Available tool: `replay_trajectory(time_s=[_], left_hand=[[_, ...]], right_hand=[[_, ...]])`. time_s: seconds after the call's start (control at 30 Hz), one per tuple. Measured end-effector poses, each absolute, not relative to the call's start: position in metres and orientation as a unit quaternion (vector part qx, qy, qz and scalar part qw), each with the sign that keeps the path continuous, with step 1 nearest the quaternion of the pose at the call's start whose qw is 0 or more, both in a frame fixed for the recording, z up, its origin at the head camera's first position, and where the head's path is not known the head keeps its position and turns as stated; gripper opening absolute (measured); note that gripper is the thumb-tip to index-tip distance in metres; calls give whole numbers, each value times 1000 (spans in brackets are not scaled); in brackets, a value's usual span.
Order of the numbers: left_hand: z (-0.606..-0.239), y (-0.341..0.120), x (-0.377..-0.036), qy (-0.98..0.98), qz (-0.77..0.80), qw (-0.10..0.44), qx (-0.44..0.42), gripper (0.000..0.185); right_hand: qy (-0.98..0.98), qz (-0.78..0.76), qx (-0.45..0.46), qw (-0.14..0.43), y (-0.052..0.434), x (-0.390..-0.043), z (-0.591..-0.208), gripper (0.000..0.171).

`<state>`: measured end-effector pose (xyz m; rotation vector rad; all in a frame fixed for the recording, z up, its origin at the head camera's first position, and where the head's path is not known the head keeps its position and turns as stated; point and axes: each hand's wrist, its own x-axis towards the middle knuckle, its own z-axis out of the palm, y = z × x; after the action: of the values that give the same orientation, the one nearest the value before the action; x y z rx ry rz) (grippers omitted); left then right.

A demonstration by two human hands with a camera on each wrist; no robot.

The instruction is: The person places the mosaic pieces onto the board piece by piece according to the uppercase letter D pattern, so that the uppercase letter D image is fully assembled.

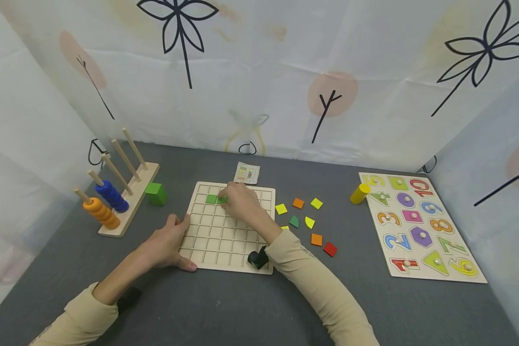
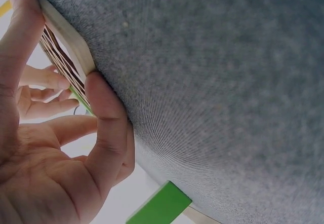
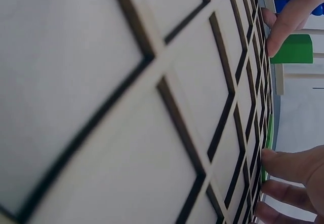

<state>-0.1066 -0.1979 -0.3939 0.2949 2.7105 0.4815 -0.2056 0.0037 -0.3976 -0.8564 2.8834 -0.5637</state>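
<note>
A wooden grid board (image 1: 216, 245) lies on the dark table. My left hand (image 1: 166, 242) holds its near left corner, thumb at the front edge and fingers along the left side; the left wrist view shows these fingers (image 2: 109, 112) against the board's rim (image 2: 71, 34). Toward the board's far side, my right hand (image 1: 244, 204) pinches a green square tile (image 1: 222, 200), partly hidden by the fingertips. Another green square tile (image 1: 211, 199) sits in a cell just left of it. The right wrist view shows the right thumb (image 3: 291, 163) low over the grid.
Right of the board lie several loose tiles: orange (image 1: 316, 239), red (image 1: 330, 249), yellow (image 1: 281, 209) and green (image 1: 294, 221). A patterned card (image 1: 247, 173) is behind. A peg stacker (image 1: 129, 204) and green block (image 1: 156, 194) stand left; a yellow cylinder (image 1: 360, 193) and number puzzle (image 1: 419, 230) right.
</note>
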Motion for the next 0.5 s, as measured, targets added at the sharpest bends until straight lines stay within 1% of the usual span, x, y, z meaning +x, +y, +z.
replay_trajectory(time_s=[0.5], left_hand=[[-393, -197, -105, 962, 171, 187, 101, 137]], right_hand=[[936, -199, -284, 54, 12, -199, -391, 25]])
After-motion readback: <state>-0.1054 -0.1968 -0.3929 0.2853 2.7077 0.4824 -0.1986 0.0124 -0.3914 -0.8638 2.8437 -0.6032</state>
